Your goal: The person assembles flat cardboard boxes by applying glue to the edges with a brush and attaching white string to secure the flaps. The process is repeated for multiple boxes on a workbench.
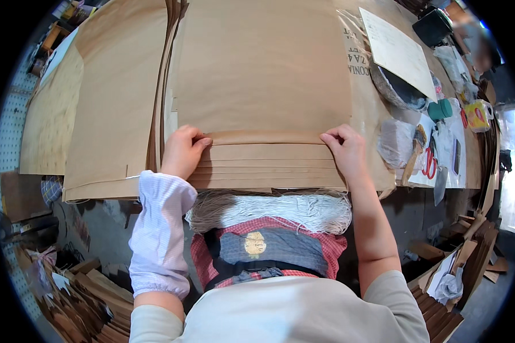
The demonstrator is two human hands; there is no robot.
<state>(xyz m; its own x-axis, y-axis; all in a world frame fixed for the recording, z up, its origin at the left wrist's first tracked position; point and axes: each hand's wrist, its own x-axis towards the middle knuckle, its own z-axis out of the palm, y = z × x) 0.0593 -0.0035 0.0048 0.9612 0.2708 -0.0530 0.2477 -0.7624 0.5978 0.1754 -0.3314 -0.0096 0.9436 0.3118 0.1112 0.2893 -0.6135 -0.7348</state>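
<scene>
Brown kraft paper covers most of the workbench point(480, 171), and the top sheet point(263, 68) of a staggered stack point(269, 166) lies flat right in front of the person. The left hand point(183, 151) pinches the sheet's folded near edge at its left end, fingers curled over the fold with the thumb tucked against it; the forearm wears a white sleeve cover point(160, 234). The right hand point(344, 150) grips the same fold at its right end, fingers bent down onto the paper. Below the fold, the stepped edges of the sheets underneath show as parallel bands. Another pile of kraft sheets point(109, 114) sits just beside the stack on the left. A bundle of pale twine point(274, 211) hangs across the bench's near edge, above a red checked apron point(332, 246). To the right lie red-handled scissors point(429, 163), a wooden-handled brush point(415, 154), a teal container point(439, 110) and a yellow mug point(478, 114).
</scene>
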